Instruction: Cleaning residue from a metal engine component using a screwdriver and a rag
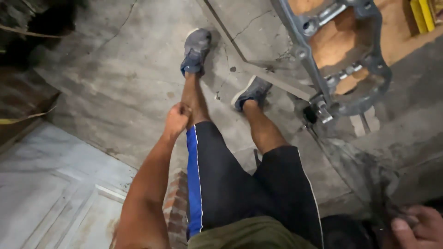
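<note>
I look down at my own legs in black shorts with a blue stripe [194, 184] and grey shoes [196, 50] on a concrete floor. My left hand [177, 121] is curled into a fist, resting against my left shin just below the knee; nothing shows inside it. My right hand [419, 228] is at the bottom right corner, partly cut off, fingers bent over a dark object [346, 233] that I cannot identify.
A grey metal frame with bolts [339, 64] hangs over the floor at the upper right, above an orange surface [397, 32]. A brick edge [177, 203] sits under my left thigh. A pale panelled slab [50, 184] lies at the lower left.
</note>
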